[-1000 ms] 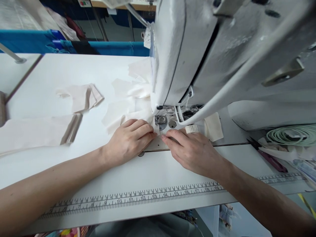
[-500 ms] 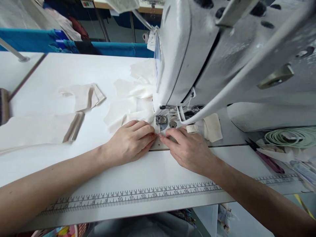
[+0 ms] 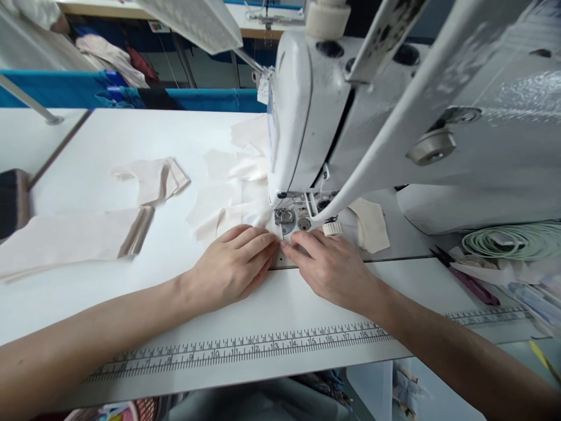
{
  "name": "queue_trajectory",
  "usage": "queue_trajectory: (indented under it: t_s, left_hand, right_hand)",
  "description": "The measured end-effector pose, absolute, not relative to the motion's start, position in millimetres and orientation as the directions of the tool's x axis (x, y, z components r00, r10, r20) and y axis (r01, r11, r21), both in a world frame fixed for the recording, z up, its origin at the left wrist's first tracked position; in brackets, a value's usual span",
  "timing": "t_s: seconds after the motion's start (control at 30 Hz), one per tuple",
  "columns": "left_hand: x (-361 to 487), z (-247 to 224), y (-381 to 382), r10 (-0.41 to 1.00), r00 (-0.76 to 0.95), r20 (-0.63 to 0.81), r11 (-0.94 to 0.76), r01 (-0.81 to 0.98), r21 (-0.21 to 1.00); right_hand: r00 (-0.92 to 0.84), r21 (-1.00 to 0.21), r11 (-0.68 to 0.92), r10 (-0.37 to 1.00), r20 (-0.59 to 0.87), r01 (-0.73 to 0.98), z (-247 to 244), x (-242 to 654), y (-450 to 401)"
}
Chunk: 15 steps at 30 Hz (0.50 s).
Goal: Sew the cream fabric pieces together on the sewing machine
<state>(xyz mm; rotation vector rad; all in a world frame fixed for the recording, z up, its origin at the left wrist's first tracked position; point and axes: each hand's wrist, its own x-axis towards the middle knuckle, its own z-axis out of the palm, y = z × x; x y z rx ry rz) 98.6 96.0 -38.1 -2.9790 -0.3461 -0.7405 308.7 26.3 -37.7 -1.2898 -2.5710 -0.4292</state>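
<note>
Just in front of the presser foot (image 3: 284,216) of a white sewing machine (image 3: 291,117), my left hand (image 3: 234,260) is closed on the edge of a pale fabric piece (image 3: 228,219). That cloth spreads away to the left of the needle area. My right hand (image 3: 331,266) sits close by on the other side, thumb and forefinger pinched together at the same cloth's edge by the needle plate. Little of the cloth shows between the fingertips. Beyond the right hand a cream fabric scrap (image 3: 370,225) lies on the machine bed.
Folded pale fabric stacks (image 3: 79,234) and a smaller folded piece (image 3: 158,181) lie on the left. A printed ruler (image 3: 245,348) runs along the front edge. At right are coiled light-green cord (image 3: 504,241) and dark-red-handled snips (image 3: 475,286). Blue cloth (image 3: 205,99) hangs behind the table.
The view has shifted slightly, so more of the machine's top shows. Both hands stay at the presser foot with almost no movement.
</note>
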Motion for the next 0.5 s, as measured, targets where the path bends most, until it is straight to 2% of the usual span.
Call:
queue_trajectory:
  t_s: [0.23, 0.5]
  left_hand:
    - [98.4, -34.7, 87.8, 0.224, 0.872, 0.435, -0.965, 0.26, -0.023]
    - [100.1, -37.7, 90.7, 0.209, 0.86, 0.465, -0.962, 0.266, -0.06]
  right_hand:
    - [-0.588, 0.15, 0.574, 0.737, 0.334, 0.805, -37.7, 308.5, 26.1]
    - [-0.577, 0.144, 0.565, 0.747, 0.331, 0.813, -37.7, 307.8, 28.3]
